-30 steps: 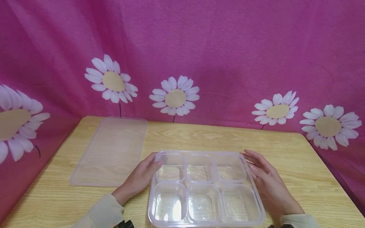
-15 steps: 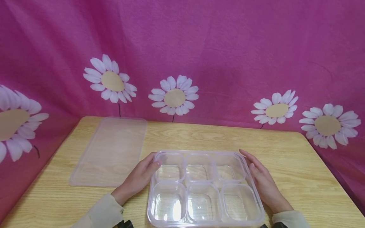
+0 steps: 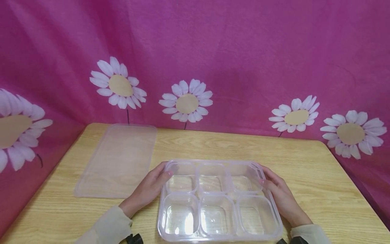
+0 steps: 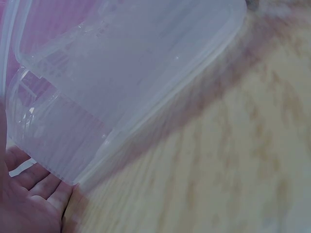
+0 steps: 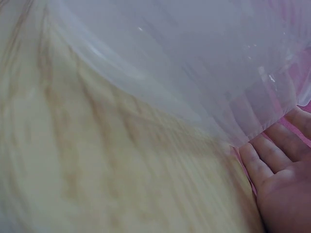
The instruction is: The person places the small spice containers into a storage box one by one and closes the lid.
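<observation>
A clear plastic container (image 3: 220, 238) with several square compartments lies near the front of the table; the compartments look bare. My left hand (image 3: 147, 189) grips its left side near the far corner, thumb over the rim. On the opposite side my right hand (image 3: 281, 196) holds it the same way, thumb on the rim. In the left wrist view, the fingers (image 4: 41, 182) reach against the container's lower wall (image 4: 68, 141). Fingers (image 5: 265, 153) do likewise in the right wrist view, at the underside edge of the container (image 5: 184, 87).
A flat, translucent rectangular lid (image 3: 118, 162) lies on the wooden table (image 3: 231, 144) at the back left. Pink cloth (image 3: 231, 51) printed with white daisies hangs behind the table and along its sides.
My right hand has come in to the container's right side, and its thumb now lies over the rim. The left hand keeps its grip, and the container stays nearly in place.
</observation>
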`<state>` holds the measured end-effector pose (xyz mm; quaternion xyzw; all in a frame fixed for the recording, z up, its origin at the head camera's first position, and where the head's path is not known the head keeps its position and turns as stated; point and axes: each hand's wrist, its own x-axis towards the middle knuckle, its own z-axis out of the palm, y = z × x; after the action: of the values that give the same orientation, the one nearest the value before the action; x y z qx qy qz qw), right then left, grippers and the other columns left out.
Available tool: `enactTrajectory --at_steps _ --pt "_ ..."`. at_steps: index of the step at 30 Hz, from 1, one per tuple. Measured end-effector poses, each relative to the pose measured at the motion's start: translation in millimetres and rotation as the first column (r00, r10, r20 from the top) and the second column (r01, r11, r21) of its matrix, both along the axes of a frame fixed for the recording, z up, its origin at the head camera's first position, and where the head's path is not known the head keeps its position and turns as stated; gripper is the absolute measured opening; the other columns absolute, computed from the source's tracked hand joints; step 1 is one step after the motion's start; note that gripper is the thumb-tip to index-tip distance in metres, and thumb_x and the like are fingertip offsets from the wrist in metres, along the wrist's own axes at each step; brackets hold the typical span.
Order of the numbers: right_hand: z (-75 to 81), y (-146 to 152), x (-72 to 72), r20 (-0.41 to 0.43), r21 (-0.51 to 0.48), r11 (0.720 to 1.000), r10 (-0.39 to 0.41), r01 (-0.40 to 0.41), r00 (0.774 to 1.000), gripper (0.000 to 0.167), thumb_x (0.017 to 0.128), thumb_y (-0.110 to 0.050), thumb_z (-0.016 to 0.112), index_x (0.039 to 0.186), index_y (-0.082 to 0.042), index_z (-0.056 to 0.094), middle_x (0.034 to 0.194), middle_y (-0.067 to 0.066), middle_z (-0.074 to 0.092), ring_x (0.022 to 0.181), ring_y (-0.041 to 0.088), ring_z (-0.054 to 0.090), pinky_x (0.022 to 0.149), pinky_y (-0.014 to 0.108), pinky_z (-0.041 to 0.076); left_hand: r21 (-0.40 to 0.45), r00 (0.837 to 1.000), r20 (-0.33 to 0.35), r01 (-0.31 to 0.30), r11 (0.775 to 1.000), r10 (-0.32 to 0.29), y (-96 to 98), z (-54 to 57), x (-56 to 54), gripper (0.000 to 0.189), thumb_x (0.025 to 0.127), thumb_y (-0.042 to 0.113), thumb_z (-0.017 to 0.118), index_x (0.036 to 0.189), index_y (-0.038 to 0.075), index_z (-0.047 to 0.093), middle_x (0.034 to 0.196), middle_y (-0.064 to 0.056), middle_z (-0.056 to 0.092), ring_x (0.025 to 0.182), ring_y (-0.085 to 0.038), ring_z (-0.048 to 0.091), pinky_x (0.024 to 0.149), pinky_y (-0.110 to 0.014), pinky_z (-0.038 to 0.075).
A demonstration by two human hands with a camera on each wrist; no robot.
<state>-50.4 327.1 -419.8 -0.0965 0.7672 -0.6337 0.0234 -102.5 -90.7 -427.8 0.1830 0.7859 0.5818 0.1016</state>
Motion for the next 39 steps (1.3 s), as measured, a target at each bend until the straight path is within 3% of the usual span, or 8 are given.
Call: enactTrajectory --at_steps 6,13,21,23,26,29,34,39 --pt "-0.8 1.4 0.6 0.005 -0.007 1.000 0.006 -0.006 1.000 0.050 0.109 -0.011 0.040 0.158 -0.002 0.037 0.145 -0.021 0.057 0.126 -0.005 0.056 0.102 0.012 0.048 0.025 0.999 0.041 -0.010 1.000 0.009 1.9 1.8 0.6 0.043 0.111 0.034 0.046 0.149 0.013 0.051 0.147 -0.009 0.060 0.140 -0.025 0.052 0.121 -0.042 0.040" --pt "-0.1 -0.5 -0.3 0.019 0.010 1.000 -0.013 0.013 1.000 0.050 0.109 -0.014 0.042 0.158 -0.004 0.038 0.145 -0.022 0.056 0.127 -0.006 0.056 0.102 0.010 0.047 0.065 0.991 0.125 -0.056 0.996 0.048 2.0 8.8 1.9 0.044 0.111 0.030 0.047 0.151 0.013 0.050 0.152 -0.009 0.057 0.146 -0.026 0.047 0.126 -0.049 0.035" --pt "-3.6 -1.2 -0.5 -0.025 -0.020 1.000 0.002 -0.003 1.000 0.048 0.108 -0.009 0.041 0.155 0.002 0.038 0.143 -0.020 0.058 0.126 -0.005 0.057 0.103 0.011 0.048 0.072 0.994 0.079 -0.087 0.994 0.081 -10.2 36.8 0.1 0.038 0.110 0.027 0.050 0.144 0.009 0.055 0.149 -0.015 0.059 0.139 -0.029 0.055 0.110 -0.021 0.046" --pt "-3.1 -0.9 -0.4 -0.023 -0.023 1.000 -0.002 0.001 1.000 0.048 0.108 -0.009 0.041 0.155 0.002 0.039 0.143 -0.020 0.059 0.125 -0.004 0.057 0.102 0.011 0.048 0.033 0.995 0.045 -0.088 0.996 0.086 -15.8 44.2 -0.7 0.036 0.109 0.027 0.052 0.141 0.010 0.057 0.146 -0.016 0.060 0.137 -0.030 0.058 0.109 -0.024 0.048" --pt "-1.7 -0.7 -0.4 -0.015 -0.019 1.000 -0.011 0.011 1.000 0.048 0.108 -0.010 0.042 0.155 0.001 0.039 0.142 -0.020 0.059 0.124 -0.004 0.057 0.102 0.012 0.048 -0.108 0.994 -0.041 -0.108 0.988 0.104 -25.6 52.8 -2.4 0.034 0.108 0.030 0.055 0.137 0.014 0.060 0.138 -0.011 0.066 0.126 -0.027 0.064 0.107 -0.035 0.051" --pt "-1.0 -0.7 -0.7 -0.015 -0.004 1.000 -0.018 0.018 1.000 0.048 0.108 -0.011 0.042 0.155 0.001 0.039 0.142 -0.020 0.059 0.125 -0.005 0.057 0.102 0.010 0.048 -0.298 0.987 -0.126 -0.133 0.945 0.099 -35.6 58.8 -4.8 0.036 0.105 0.036 0.060 0.134 0.015 0.062 0.127 -0.006 0.070 0.112 -0.021 0.066 0.099 -0.041 0.053" --pt "-1.3 -0.2 -0.8 -0.019 0.000 1.000 -0.013 0.013 1.000 0.048 0.109 -0.011 0.042 0.155 0.002 0.039 0.142 -0.021 0.058 0.126 -0.006 0.056 0.103 0.010 0.046 -0.563 0.977 -0.207 -0.165 0.810 0.055 -47.9 62.9 -6.1 0.041 0.098 0.041 0.068 0.127 0.012 0.064 0.115 -0.006 0.071 0.101 -0.019 0.067 0.090 -0.045 0.056" --pt "-1.3 0.8 -0.1 -0.013 0.002 1.000 -0.006 0.006 1.000 0.048 0.109 -0.012 0.042 0.155 0.000 0.039 0.143 -0.020 0.057 0.125 -0.004 0.057 0.102 0.011 0.048 -0.718 0.980 -0.198 -0.149 0.680 0.006 -53.6 60.5 -5.7 0.045 0.088 0.039 0.077 0.119 0.009 0.065 0.097 -0.004 0.068 0.089 -0.019 0.063 0.082 -0.046 0.054"
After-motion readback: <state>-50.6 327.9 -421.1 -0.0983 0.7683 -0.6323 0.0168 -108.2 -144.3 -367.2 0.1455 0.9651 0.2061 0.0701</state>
